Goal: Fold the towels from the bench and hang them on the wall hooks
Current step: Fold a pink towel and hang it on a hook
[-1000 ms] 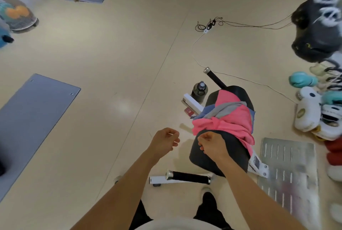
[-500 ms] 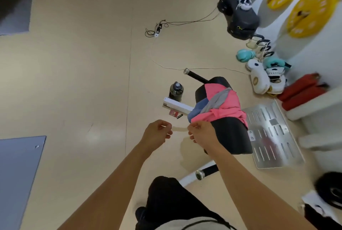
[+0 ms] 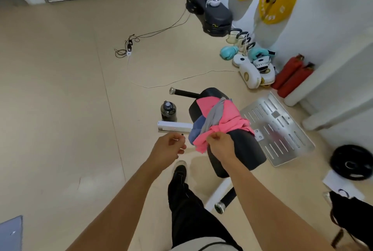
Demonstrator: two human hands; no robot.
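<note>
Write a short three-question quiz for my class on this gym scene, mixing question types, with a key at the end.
1. True or false: the person's right hand is pinching the near edge of the crumpled pink towel on the black padded bench.
2. Multiple choice: what stands on the floor just left of the bench's far end? A) a dark round water bottle B) a red cylinder C) a yellow weight plate
3. Fill in: besides pink, the pile holds a grey towel and a ____ towel.

Key: 1 true; 2 A; 3 blue. Note the left hand is loosely curled beside the pile, touching no towel.
</note>
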